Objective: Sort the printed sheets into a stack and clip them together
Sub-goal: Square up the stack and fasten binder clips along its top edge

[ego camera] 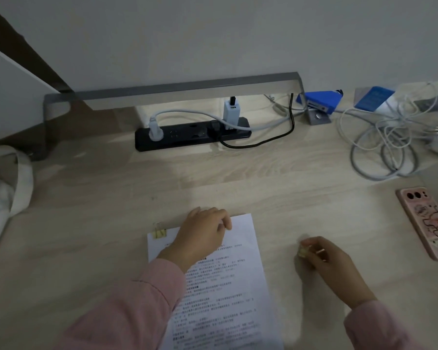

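Note:
A stack of printed sheets [228, 286] lies on the wooden desk in front of me, running off the bottom edge of the view. A yellow binder clip [159, 232] sits on the stack's top left corner. My left hand [202, 236] rests flat on the top of the sheets, fingers curled over the top edge. My right hand [324, 258] is on the desk to the right of the sheets, fingers pinched on a second small yellow binder clip [303, 250].
A pink-cased phone [427, 223] lies at the right edge. Behind are a black power strip [190, 136] with plugs, a grey monitor stand [172, 90], tangled white cables [387, 142] and blue boxes [321, 99]. A white bag [5, 188] sits at the left.

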The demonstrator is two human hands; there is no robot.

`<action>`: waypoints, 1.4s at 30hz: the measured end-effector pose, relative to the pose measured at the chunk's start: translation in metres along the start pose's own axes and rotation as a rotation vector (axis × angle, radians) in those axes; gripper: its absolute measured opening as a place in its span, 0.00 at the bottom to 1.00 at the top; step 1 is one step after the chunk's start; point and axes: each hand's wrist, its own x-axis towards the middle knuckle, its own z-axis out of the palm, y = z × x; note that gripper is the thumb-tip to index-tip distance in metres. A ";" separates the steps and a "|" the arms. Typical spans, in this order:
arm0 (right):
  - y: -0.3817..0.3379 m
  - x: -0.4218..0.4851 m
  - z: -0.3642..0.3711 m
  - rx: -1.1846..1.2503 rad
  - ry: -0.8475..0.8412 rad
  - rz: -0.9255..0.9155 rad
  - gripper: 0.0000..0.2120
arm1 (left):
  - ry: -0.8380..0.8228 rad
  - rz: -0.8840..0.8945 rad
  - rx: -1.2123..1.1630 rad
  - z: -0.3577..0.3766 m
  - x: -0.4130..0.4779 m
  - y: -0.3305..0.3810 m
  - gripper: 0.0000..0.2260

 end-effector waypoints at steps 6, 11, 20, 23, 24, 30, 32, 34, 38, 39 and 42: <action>-0.058 0.007 0.019 0.056 -0.138 -0.204 0.12 | -0.045 -0.011 -0.058 0.001 -0.003 -0.002 0.09; -0.091 0.011 0.038 -0.185 -0.321 -0.448 0.13 | -0.088 0.013 -0.097 -0.005 -0.005 0.003 0.09; -0.103 0.025 0.044 -0.326 -0.396 -0.602 0.09 | -0.181 -0.003 -0.160 -0.010 -0.003 0.000 0.11; -0.101 0.032 0.041 -0.267 -0.400 -0.529 0.05 | -0.156 0.000 -0.178 -0.008 -0.001 -0.001 0.09; -0.100 0.035 0.039 -0.254 -0.401 -0.497 0.03 | -0.149 0.002 -0.192 -0.007 0.000 -0.002 0.09; -0.095 0.044 0.038 -0.278 -0.495 -0.410 0.13 | -0.131 0.011 -0.238 -0.005 -0.001 -0.006 0.06; -0.095 0.044 0.039 -0.292 -0.531 -0.408 0.17 | -0.127 0.013 -0.240 -0.005 -0.001 -0.007 0.06; -0.096 0.043 0.039 -0.260 -0.563 -0.404 0.17 | -0.122 0.015 -0.239 -0.006 -0.001 -0.009 0.06; -0.094 0.041 0.044 -0.264 -0.562 -0.429 0.16 | -0.091 0.013 -0.250 -0.006 -0.001 -0.011 0.06; -0.094 0.041 0.045 -0.267 -0.543 -0.435 0.16 | -0.083 0.013 -0.257 -0.006 -0.001 -0.011 0.06; -0.094 0.040 0.048 -0.214 -0.468 -0.440 0.17 | -0.077 -0.003 -0.290 -0.007 -0.002 -0.011 0.06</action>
